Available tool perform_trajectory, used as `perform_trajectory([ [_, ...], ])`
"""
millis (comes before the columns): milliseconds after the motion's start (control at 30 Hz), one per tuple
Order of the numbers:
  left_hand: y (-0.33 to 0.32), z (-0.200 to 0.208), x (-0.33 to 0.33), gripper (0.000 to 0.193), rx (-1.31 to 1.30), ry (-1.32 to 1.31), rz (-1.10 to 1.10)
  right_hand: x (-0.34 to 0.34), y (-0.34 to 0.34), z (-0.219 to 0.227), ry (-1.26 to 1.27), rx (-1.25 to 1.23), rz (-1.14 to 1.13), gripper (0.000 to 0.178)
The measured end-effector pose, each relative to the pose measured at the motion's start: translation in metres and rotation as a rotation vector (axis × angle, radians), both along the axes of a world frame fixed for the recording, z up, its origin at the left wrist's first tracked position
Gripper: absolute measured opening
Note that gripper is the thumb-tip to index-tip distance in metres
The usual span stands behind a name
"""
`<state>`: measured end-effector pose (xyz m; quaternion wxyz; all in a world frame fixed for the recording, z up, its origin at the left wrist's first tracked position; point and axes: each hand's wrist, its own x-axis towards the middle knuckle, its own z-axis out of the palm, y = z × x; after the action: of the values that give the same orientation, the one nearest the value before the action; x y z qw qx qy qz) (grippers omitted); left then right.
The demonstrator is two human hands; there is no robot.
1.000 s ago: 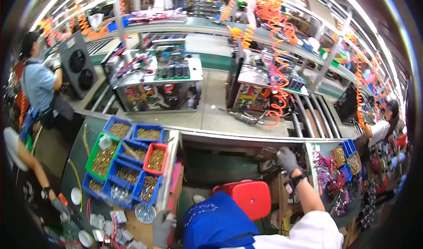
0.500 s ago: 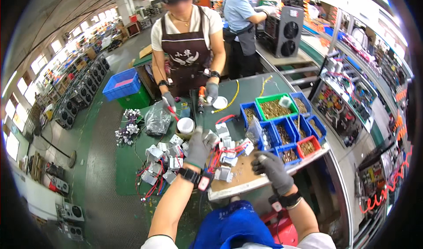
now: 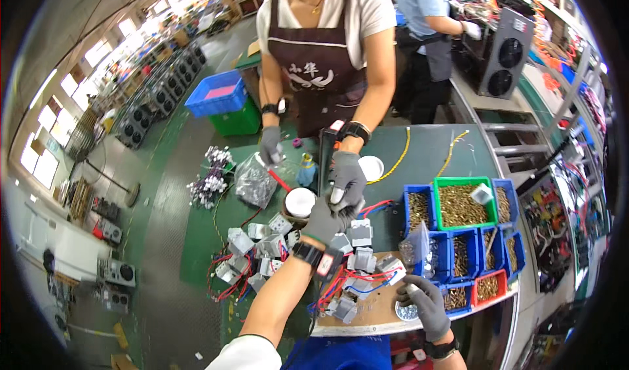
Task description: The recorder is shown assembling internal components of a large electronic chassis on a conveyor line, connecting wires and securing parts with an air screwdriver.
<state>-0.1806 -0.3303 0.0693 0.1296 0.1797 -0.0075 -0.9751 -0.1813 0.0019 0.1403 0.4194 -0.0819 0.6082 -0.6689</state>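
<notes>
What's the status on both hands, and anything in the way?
Left hand against co-worker's gloved hand, grip hidden. Right hand half-curled by dish of small metal parts. Wired grey blocks cluttered between own hands.

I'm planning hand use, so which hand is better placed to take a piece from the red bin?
Probably the right hand: it is just left of the red bin. The left hand is farther off and appears to meet the co-worker's gloved hand.

The left hand (image 3: 322, 223), apart before, now meets the co-worker's gloved hand (image 3: 348, 175).
</notes>
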Motion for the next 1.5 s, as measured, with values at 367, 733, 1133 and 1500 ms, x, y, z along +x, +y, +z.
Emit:
perform_trajectory([
  [367, -0.051, 0.022, 0.078, 0.034, -0.487, -0.232, -0.169, 0.016, -0.097, 0.015, 0.095, 0.061, 0.206, 0.032],
  [733, -0.139, 0.044, 0.201, 0.022, -0.323, 0.234, -0.229, 0.248, -0.178, 0.026, 0.244, 0.194, 0.115, 0.032],
  [1133, -0.211, 0.045, 0.748, 0.022, -1.391, -0.731, -0.098, 0.325, -0.528, -0.003, -0.882, -0.922, 0.326, 0.046],
  [1500, -0.327, 0.031, 0.982, 0.029, -0.634, -0.850, 0.235, 0.381, -0.769, -0.036, -0.172, -0.696, -0.053, 0.021],
])
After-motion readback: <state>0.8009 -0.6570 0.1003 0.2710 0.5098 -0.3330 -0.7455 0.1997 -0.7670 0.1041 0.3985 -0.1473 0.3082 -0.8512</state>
